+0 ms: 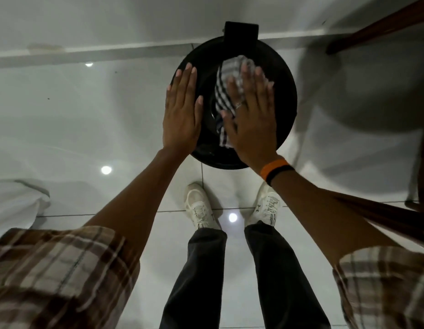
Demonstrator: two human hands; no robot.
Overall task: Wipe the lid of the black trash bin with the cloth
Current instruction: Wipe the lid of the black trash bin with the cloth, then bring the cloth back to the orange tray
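Looking straight down on the black trash bin [234, 103], round lid [281, 91] closed, standing on the white tiled floor [87, 129] against the wall base, with its black hinge block [240, 34] at the far edge. Right hand [251, 115] lies flat, palm down, fingers extended and slightly spread, pressing the checked cloth [224, 91] onto the right-centre of the lid; no pinch or fist, just flat pressure. Cloth is bunched, sticking out beyond the fingertips at the far side and trailing out past the thumb toward the near rim. Ring [238, 105] on one right finger, orange and black wristbands [275, 170] on that wrist. Left hand [182, 110] is also flat and open, fingers straight and together, resting on the lid's left edge, clear of the cloth; part of the palm overhangs the rim. Person's white sneakers [201, 206] stand just in front of the bin, dark trousers, plaid short sleeves [59, 269]. Dark wooden furniture [377, 27] at top right and right edge, white fabric [16, 203] on the floor at left.
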